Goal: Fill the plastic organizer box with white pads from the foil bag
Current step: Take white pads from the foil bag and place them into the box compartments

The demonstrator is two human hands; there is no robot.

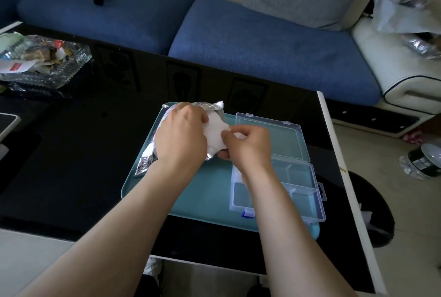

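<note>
A teal tray (205,191) lies on the black table (83,153). On the right side of the tray stands the plastic organizer box (303,194). Its clear lid (274,139) is open and lies flat toward the far edge of the tray. Above the middle of the tray the two hands meet. The right hand (248,146) has a narrow grip: thumb and fingers pinch the white pads (216,129), which stick out of the torn mouth of the foil bag (146,163), just left of the lid. The left hand (181,134) has its grip closed around the foil bag, over the far left part of the tray. Far to the left of the tray a glass dish (71,67) with wrappers stands on the table. Beyond the tray is a blue sofa (262,44).
</note>
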